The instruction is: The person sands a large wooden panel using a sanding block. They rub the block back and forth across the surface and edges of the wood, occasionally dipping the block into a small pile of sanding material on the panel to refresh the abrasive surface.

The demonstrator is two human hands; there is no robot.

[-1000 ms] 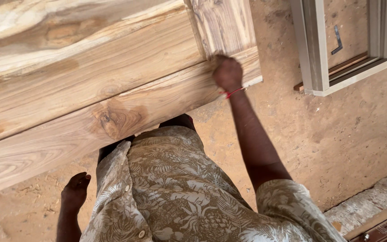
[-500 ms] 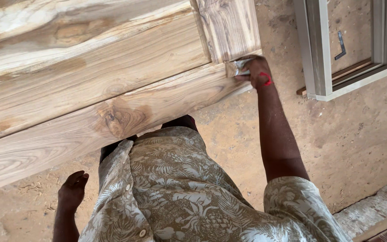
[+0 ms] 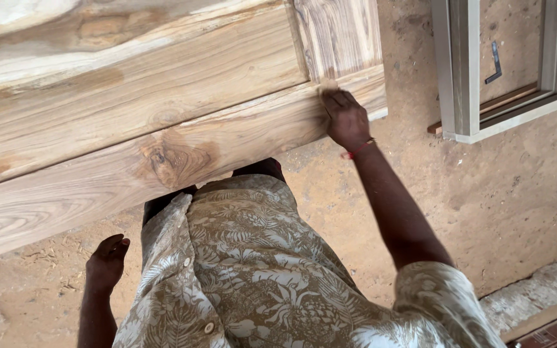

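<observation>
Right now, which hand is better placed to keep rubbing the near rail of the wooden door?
Right. The right hand lies flat on the wooden door at its near rail, probably pressing a barely visible pad. The left hand hangs empty beside the hip, below the door.

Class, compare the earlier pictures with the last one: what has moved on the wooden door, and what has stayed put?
The right hand slid right to the door's corner with a folded sheet of sandpaper showing, then came back left; now it lies flat on the lower rail, the sandpaper mostly hidden beneath it. The left hand still hangs empty at the side. The door and the pale frame on the ground have not moved.
</observation>
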